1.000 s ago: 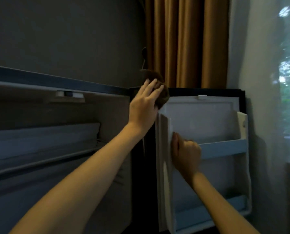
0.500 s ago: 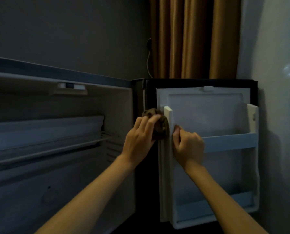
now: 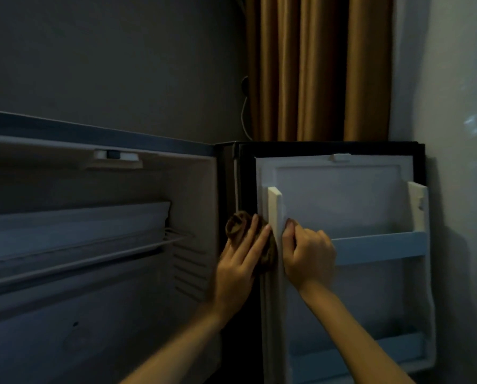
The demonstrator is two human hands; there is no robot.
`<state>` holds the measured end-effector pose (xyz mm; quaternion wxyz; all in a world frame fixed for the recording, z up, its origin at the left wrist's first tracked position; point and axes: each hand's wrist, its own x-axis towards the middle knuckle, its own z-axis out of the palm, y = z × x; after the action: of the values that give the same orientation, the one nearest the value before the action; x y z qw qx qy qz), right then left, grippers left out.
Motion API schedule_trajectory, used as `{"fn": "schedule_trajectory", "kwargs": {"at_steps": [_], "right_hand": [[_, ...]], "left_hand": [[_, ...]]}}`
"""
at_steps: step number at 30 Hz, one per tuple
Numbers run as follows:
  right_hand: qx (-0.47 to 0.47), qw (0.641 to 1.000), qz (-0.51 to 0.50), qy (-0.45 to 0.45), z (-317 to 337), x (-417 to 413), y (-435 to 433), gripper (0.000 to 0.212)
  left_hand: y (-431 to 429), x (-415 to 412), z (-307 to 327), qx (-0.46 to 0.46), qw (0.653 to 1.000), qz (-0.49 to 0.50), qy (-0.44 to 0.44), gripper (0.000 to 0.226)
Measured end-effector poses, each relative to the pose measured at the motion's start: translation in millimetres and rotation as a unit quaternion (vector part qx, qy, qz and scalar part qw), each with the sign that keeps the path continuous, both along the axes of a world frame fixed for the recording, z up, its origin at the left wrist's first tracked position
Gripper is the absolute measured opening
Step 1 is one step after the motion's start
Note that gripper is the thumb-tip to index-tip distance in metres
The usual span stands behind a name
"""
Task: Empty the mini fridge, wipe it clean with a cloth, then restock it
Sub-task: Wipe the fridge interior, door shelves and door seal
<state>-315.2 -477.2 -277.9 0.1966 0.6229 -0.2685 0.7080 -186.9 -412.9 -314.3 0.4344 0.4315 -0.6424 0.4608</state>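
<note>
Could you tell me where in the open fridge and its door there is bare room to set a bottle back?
Both door shelves, upper and lower, look bare right of the right hand. The wire shelf inside also looks bare. It is crowded at the door's hinge edge, where the left hand presses the cloth.

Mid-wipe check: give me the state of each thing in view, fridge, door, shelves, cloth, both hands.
Fridge interior: open, no items visible.
Fridge door: swung open.
Door shelves: empty.
Cloth: bunched, pressed on door's hinge-side edge.
Left hand: grip on cloth.
Right hand: gripping door's shelf rail.
</note>
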Motion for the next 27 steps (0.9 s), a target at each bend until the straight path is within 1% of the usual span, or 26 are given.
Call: {"fn": "schedule_trajectory", "kwargs": {"at_steps": [2, 4, 6, 8, 9, 13, 16, 18, 21, 23, 27], "right_hand": [[-0.006, 1.0, 0.001, 0.0, -0.4, 0.2, -1.3, 0.042], [-0.011, 1.0, 0.006, 0.004, -1.5, -0.1, -4.5, 0.046], [-0.012, 1.0, 0.017, 0.003, -2.6, 0.0, -4.9, 0.053], [-0.013, 1.0, 0.025, 0.002, -2.5, -0.8, -5.3, 0.049], [-0.014, 1.0, 0.026, 0.001, -2.2, -1.0, -6.0, 0.047], [-0.006, 1.0, 0.02, -0.001, -2.1, 1.1, -6.0, 0.048], [0.001, 1.0, 0.013, -0.013, -1.8, 1.1, -3.6, 0.05], [-0.005, 1.0, 0.005, -0.009, -1.5, 0.9, -2.7, 0.048], [-0.008, 1.0, 0.004, 0.0, -1.6, 1.5, -0.6, 0.044], [-0.008, 1.0, -0.002, 0.0, -1.7, 2.0, 0.0, 0.045], [-0.015, 1.0, -0.008, -0.006, 0.2, 1.1, 2.8, 0.047]], "left_hand": [[0.8, 2.5, 17.5, -0.006, 1.0, -0.003, -0.007, 0.05], [0.4, 1.0, 57.7, 0.002, 1.0, -0.019, -0.007, 0.055], [-3.5, -3.7, 106.7, -0.004, 0.998, -0.047, 0.028, 0.059], [-8.9, -9.5, 142.1, -0.029, 0.993, -0.075, 0.086, 0.063], [-11.5, -11.6, 149.5, -0.042, 0.989, -0.092, 0.108, 0.067], [-17.9, -14.6, 139.6, -0.085, 0.972, -0.151, 0.159, 0.067], [-17.4, -18.4, 122.8, -0.096, 0.966, -0.15, 0.185, 0.064], [-12.5, -16.6, 100.7, -0.078, 0.97, -0.14, 0.182, 0.064], [-2.8, -12.4, 72.0, -0.017, 0.976, -0.14, 0.165, 0.068], [-2.1, -11.4, 80.9, -0.003, 0.978, -0.138, 0.159, 0.072], [-5.5, -14.3, 136.3, -0.01, 0.977, -0.135, 0.166, 0.071]]}}
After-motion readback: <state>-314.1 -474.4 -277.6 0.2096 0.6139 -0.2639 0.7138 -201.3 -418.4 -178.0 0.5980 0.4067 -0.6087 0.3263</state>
